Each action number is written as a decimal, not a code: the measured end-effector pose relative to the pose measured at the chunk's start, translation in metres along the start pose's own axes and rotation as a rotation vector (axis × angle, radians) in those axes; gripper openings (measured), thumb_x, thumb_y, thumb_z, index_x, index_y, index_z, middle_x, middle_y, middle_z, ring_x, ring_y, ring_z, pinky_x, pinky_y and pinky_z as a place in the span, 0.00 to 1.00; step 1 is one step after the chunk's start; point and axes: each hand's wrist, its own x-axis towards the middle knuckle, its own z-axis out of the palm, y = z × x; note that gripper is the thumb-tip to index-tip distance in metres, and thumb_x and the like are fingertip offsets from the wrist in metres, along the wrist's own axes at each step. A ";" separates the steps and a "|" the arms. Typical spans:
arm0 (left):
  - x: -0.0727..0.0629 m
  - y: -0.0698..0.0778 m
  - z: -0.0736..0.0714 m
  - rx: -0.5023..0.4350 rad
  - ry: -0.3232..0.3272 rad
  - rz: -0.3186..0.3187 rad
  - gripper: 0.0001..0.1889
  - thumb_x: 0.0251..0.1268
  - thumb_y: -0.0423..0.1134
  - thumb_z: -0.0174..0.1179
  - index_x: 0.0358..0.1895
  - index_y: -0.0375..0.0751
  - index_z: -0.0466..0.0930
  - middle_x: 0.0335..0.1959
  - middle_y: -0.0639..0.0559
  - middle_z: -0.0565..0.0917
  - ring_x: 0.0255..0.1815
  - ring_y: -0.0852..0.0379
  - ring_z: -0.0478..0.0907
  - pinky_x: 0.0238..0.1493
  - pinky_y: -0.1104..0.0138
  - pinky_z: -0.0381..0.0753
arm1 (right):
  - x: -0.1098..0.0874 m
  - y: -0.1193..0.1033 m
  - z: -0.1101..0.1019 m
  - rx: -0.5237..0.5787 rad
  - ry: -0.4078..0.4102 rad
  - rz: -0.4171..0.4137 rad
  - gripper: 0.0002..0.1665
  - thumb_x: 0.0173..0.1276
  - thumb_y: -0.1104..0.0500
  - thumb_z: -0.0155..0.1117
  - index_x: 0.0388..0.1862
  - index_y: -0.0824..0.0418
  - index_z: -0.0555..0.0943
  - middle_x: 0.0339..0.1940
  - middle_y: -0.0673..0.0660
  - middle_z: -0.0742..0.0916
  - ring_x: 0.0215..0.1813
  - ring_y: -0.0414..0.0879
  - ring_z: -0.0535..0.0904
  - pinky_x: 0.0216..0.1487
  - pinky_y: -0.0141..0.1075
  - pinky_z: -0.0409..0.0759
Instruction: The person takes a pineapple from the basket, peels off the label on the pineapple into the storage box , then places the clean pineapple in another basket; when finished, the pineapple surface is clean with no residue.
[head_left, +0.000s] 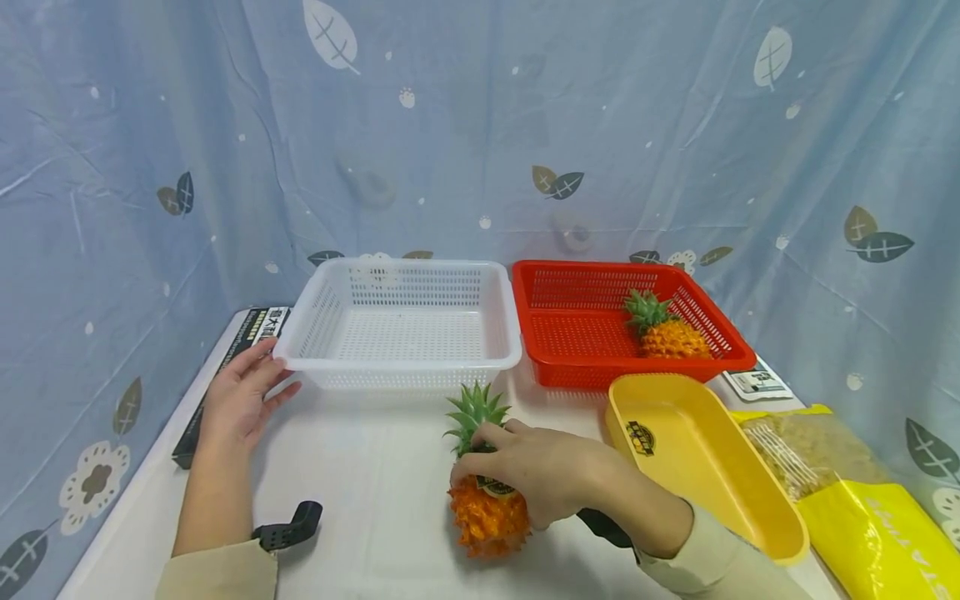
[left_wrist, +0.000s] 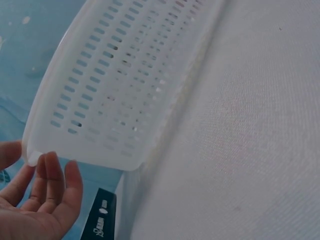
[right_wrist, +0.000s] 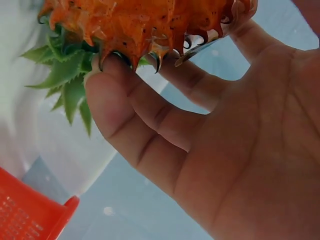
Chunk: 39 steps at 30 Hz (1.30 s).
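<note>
My right hand (head_left: 542, 477) grips an orange pineapple (head_left: 491, 525) with a spiky green crown and a dark round label, over the white table in front of me. In the right wrist view, fingers (right_wrist: 155, 117) curl against the knobbly orange skin beside the crown. At the left, my left hand (head_left: 243, 396) holds the near left corner of a white perforated basket (head_left: 397, 365). The left wrist view has thumb and fingers pinching that corner of the rim, the other fingers loosely bent below it.
Right of the white basket stands a red perforated basket (head_left: 637, 367) holding another pineapple (head_left: 675, 340). A yellow tray (head_left: 701, 450) lies in front of it. A yellow pasta bag (head_left: 877, 533) is at far right, a long dark box (head_left: 198, 425) at left. Patterned blue curtain (head_left: 465, 125) surrounds the table.
</note>
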 end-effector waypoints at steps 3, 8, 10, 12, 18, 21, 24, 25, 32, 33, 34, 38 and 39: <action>0.000 0.001 0.000 -0.007 0.004 -0.001 0.33 0.71 0.42 0.67 0.78 0.55 0.68 0.66 0.59 0.74 0.51 0.62 0.80 0.40 0.70 0.90 | 0.002 0.003 0.000 0.014 0.016 -0.007 0.54 0.49 0.65 0.86 0.64 0.21 0.73 0.67 0.41 0.74 0.66 0.44 0.71 0.54 0.37 0.85; 0.002 0.002 -0.002 -0.006 0.007 -0.007 0.34 0.71 0.42 0.67 0.78 0.54 0.68 0.64 0.60 0.74 0.51 0.62 0.80 0.40 0.70 0.89 | 0.006 0.010 0.000 0.059 0.011 -0.046 0.57 0.49 0.67 0.85 0.67 0.21 0.71 0.72 0.41 0.72 0.70 0.44 0.70 0.59 0.38 0.84; 0.002 0.001 -0.003 -0.001 0.008 -0.017 0.34 0.71 0.44 0.67 0.78 0.54 0.67 0.63 0.60 0.75 0.52 0.62 0.80 0.40 0.70 0.89 | 0.006 0.013 0.002 0.082 0.011 -0.066 0.57 0.48 0.66 0.85 0.69 0.23 0.71 0.72 0.42 0.71 0.71 0.44 0.69 0.61 0.38 0.83; 0.002 0.000 -0.004 -0.005 0.005 -0.029 0.35 0.70 0.45 0.68 0.78 0.54 0.68 0.62 0.61 0.75 0.52 0.62 0.80 0.40 0.70 0.89 | 0.006 0.016 0.004 0.117 0.012 -0.074 0.57 0.48 0.63 0.86 0.70 0.24 0.70 0.74 0.42 0.70 0.71 0.44 0.69 0.62 0.38 0.82; -0.002 0.003 -0.009 -0.088 -0.026 -0.028 0.36 0.68 0.43 0.71 0.78 0.52 0.68 0.56 0.63 0.76 0.47 0.65 0.83 0.41 0.69 0.90 | 0.007 0.021 0.007 0.269 0.050 -0.085 0.50 0.53 0.54 0.83 0.74 0.35 0.71 0.73 0.41 0.73 0.70 0.40 0.70 0.68 0.39 0.78; -0.003 0.006 -0.009 -0.113 -0.029 -0.018 0.35 0.67 0.40 0.71 0.76 0.51 0.70 0.54 0.62 0.78 0.44 0.65 0.84 0.40 0.69 0.90 | 0.008 0.021 0.007 0.282 0.104 -0.087 0.46 0.56 0.54 0.80 0.73 0.41 0.73 0.70 0.42 0.77 0.68 0.40 0.73 0.71 0.40 0.77; -0.004 0.008 -0.007 -0.093 -0.008 -0.020 0.35 0.66 0.41 0.72 0.75 0.52 0.71 0.54 0.63 0.78 0.46 0.64 0.83 0.40 0.70 0.89 | 0.006 0.020 0.008 0.276 0.137 -0.074 0.44 0.57 0.56 0.79 0.74 0.42 0.73 0.69 0.43 0.78 0.68 0.40 0.74 0.72 0.42 0.76; -0.004 0.009 -0.007 -0.080 0.008 -0.023 0.35 0.65 0.42 0.73 0.75 0.52 0.72 0.54 0.63 0.78 0.47 0.64 0.82 0.40 0.70 0.89 | 0.006 0.020 0.008 0.273 0.144 -0.071 0.44 0.58 0.57 0.78 0.74 0.42 0.73 0.69 0.43 0.78 0.68 0.40 0.74 0.72 0.42 0.76; -0.010 0.017 -0.002 -0.011 0.129 0.016 0.29 0.67 0.41 0.71 0.71 0.52 0.76 0.52 0.62 0.79 0.50 0.61 0.76 0.38 0.75 0.86 | 0.003 0.021 0.012 0.275 0.177 -0.070 0.42 0.59 0.55 0.79 0.73 0.44 0.74 0.69 0.44 0.78 0.69 0.40 0.74 0.73 0.43 0.76; -0.011 0.019 0.000 -0.007 0.143 0.030 0.27 0.68 0.40 0.70 0.70 0.51 0.77 0.52 0.62 0.79 0.50 0.61 0.76 0.38 0.76 0.85 | 0.002 0.022 0.012 0.277 0.186 -0.072 0.42 0.59 0.54 0.79 0.73 0.45 0.75 0.68 0.44 0.78 0.68 0.40 0.75 0.73 0.43 0.76; -0.013 0.021 0.002 0.005 0.155 0.046 0.26 0.68 0.41 0.70 0.69 0.51 0.78 0.51 0.62 0.79 0.50 0.61 0.76 0.38 0.76 0.85 | 0.002 0.022 0.013 0.277 0.195 -0.075 0.41 0.60 0.54 0.79 0.73 0.46 0.75 0.68 0.44 0.79 0.68 0.41 0.75 0.73 0.44 0.76; -0.023 0.031 0.015 0.033 0.171 0.129 0.22 0.68 0.40 0.70 0.64 0.50 0.82 0.49 0.61 0.80 0.48 0.61 0.78 0.37 0.77 0.84 | 0.000 0.024 0.015 0.268 0.234 -0.075 0.40 0.60 0.55 0.79 0.72 0.49 0.75 0.64 0.45 0.81 0.66 0.41 0.76 0.72 0.44 0.76; -0.027 0.034 0.019 0.033 0.153 0.159 0.21 0.68 0.40 0.70 0.63 0.49 0.82 0.48 0.60 0.81 0.47 0.61 0.79 0.37 0.77 0.85 | -0.001 0.024 0.015 0.264 0.244 -0.074 0.40 0.61 0.55 0.79 0.72 0.49 0.75 0.63 0.45 0.81 0.66 0.41 0.76 0.71 0.44 0.77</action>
